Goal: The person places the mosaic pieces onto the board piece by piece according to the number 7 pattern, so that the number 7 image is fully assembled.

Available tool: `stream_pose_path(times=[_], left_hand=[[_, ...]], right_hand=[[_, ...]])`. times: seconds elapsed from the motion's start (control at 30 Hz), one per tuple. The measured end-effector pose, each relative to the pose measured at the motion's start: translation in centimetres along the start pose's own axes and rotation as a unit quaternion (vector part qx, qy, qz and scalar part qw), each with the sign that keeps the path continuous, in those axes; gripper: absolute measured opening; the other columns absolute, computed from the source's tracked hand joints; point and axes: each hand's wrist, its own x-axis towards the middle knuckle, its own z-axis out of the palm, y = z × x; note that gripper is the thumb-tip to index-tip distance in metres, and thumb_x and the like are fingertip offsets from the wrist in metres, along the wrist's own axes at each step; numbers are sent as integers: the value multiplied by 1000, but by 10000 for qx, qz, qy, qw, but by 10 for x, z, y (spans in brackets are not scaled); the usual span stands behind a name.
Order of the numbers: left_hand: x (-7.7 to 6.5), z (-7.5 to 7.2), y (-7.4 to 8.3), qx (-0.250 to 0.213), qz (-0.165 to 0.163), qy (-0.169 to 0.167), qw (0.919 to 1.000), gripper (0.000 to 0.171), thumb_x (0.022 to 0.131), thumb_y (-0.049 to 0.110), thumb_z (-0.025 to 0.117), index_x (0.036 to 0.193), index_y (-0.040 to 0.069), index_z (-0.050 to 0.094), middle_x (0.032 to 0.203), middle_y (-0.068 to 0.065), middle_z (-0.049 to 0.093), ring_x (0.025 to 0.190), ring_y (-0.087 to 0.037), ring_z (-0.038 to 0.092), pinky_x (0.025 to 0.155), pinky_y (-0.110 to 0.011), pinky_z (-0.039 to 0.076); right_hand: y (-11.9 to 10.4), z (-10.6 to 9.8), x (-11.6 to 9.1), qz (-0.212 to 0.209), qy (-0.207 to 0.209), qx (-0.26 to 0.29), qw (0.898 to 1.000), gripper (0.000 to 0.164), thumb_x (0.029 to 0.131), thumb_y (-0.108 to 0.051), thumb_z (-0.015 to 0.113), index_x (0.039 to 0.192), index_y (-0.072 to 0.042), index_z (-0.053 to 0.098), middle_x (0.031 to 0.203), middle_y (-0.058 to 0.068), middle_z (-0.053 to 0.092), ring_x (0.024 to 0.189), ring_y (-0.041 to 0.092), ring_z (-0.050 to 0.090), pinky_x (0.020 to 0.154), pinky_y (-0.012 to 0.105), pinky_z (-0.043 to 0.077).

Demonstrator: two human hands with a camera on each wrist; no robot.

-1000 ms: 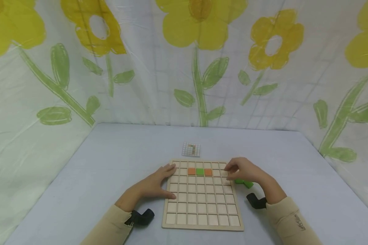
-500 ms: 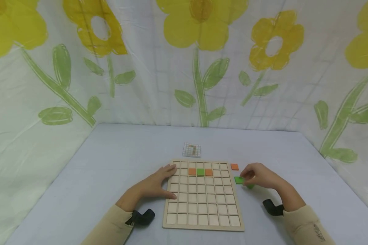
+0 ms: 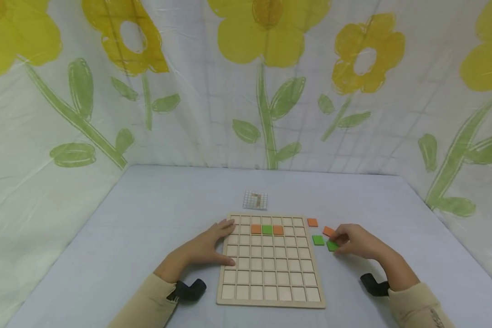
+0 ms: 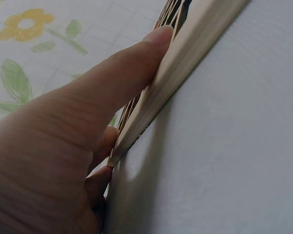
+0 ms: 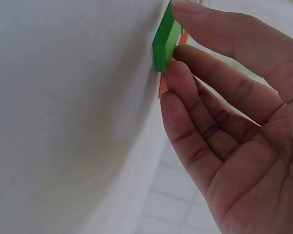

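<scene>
A wooden grid board [image 3: 270, 304] lies on the table, with an orange tile [image 3: 256, 229], a green tile and another orange tile side by side in its second row. My left hand [image 3: 207, 246] rests on the board's left edge, thumb and fingers spread; in the left wrist view the thumb [image 4: 132, 68] lies over the rim. Right of the board, my right hand [image 3: 356, 241] pinches a green tile [image 5: 166, 44] at its edges with thumb and fingertips, close to the table. Next to it lie a second green tile [image 3: 318, 240] and an orange tile [image 3: 328, 231], the latter partly covered by the fingers.
One more orange tile [image 3: 312, 222] lies off the board's upper right corner. Behind the board is a small card [image 3: 255, 200] printed with a grid and some coloured squares. A flower-patterned curtain [image 3: 213, 100] hangs behind the table [image 3: 168, 196].
My right hand has moved from the board's right edge outward to the loose tiles and now holds a green one. More tiles have come into sight. The left hand stays put.
</scene>
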Motion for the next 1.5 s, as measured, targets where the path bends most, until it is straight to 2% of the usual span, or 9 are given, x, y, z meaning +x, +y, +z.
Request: stream_pose_path(times=[0.43, 0.87, 1.17, 1.37, 1.5], left_hand=[[0, 0, -1, -13, 80, -27, 10000, 101, 66, 55, 75, 146, 11, 31, 157, -1, 17, 146, -29, 8, 118, -50, 13], [0, 0, 0, -90, 8, -36, 10000, 101, 66, 55, 75, 146, 11, 31, 157, -1, 17, 146, -29, 7, 118, -51, 12], [0, 1, -1, -42, 11, -21, 10000, 103, 65, 58, 75, 146, 12, 30, 157, 1, 17, 146, -29, 8, 118, -49, 14], [0, 1, 0, -33, -14, -11, 10000, 102, 65, 57, 75, 146, 13, 31, 157, 1, 17, 146, -28, 8, 118, -50, 14], [0, 1, 0, -26, 13, 5, 10000, 101, 66, 56, 75, 146, 12, 31, 157, -1, 18, 146, -29, 9, 117, -50, 14]], right_hand=[[10, 2, -7, 33, 252, -50, 9997, 29, 72, -11, 78, 97, -2, 66, 93, 4, 65, 82, 13, 57, 66, 20, 49], [10, 3, -5, 60, 213, -14, 9998, 24, 73, -8, 76, 93, -1, 66, 87, 2, 63, 77, 12, 55, 62, 19, 48], [4, 4, 2, -155, 237, -174, 9994, 23, 73, -7, 76, 93, -1, 66, 87, 3, 65, 76, 11, 57, 63, 19, 51], [-3, 4, 10, -596, 172, -91, 9980, 21, 75, -7, 74, 93, 0, 67, 90, 5, 67, 76, 7, 58, 64, 19, 52], [-12, 6, 17, -745, 108, 27, 9972, 21, 76, -7, 73, 94, 0, 67, 91, 6, 67, 77, 7, 58, 65, 19, 52]])
